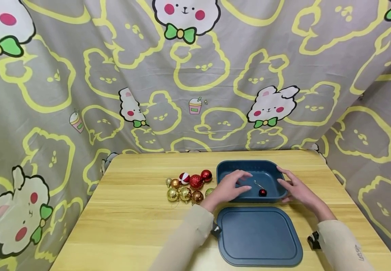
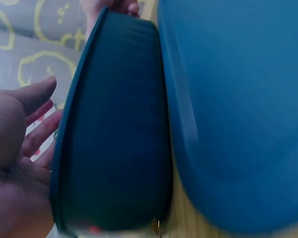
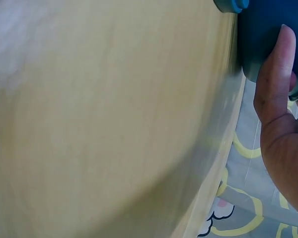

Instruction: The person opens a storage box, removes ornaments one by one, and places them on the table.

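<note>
A dark blue rectangular box [image 1: 249, 164] stands on the table, its top uncovered. Inside it, near the front wall, lies a small shiny red bauble [image 1: 262, 192] with a gold string. My left hand [image 1: 231, 187] hovers over the box's left part, fingers spread and holding nothing. With my right hand [image 1: 298, 191] I grip the box's right end, thumb against the outer wall and fingers at the rim, as the right wrist view also shows. The matching blue lid [image 1: 258, 237] lies flat in front of the box.
Left of the box sit several baubles: a red glitter one [image 1: 196, 181], a plain red one [image 1: 206, 175], a red-and-white one [image 1: 184, 178], a gold one [image 1: 173, 194] and a brown one [image 1: 197, 197]. A patterned curtain [image 1: 202, 94] hangs behind the wooden table [image 1: 124, 214].
</note>
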### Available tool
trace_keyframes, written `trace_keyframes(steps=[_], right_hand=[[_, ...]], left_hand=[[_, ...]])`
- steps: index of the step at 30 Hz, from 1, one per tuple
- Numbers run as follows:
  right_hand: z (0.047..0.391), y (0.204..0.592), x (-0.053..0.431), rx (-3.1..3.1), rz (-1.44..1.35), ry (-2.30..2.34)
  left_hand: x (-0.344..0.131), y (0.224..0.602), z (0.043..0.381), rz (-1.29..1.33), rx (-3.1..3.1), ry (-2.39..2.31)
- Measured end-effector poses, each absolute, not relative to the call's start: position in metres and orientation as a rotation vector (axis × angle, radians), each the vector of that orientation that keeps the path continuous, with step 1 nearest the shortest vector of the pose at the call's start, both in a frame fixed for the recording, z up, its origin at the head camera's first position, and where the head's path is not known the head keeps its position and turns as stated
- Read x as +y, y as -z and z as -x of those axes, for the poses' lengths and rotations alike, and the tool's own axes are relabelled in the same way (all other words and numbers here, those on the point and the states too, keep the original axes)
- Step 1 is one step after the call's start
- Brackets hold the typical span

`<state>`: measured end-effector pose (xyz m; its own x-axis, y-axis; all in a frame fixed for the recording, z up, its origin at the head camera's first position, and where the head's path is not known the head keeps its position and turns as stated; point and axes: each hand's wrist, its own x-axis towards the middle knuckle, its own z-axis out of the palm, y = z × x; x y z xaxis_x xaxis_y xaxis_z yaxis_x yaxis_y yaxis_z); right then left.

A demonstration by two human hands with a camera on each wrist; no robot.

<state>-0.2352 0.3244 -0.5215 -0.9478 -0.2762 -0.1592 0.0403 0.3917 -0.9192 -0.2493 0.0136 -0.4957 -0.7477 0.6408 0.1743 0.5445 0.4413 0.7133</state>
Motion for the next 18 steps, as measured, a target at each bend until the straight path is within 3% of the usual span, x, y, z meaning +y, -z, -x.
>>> trace_keyframes(steps=[18], right_hand=[[0.235,0.521,0.325,2.34,0.215,1.574]], left_hand=[[0.07,0.505,0.264,-0.989,2.537,-0.925]])
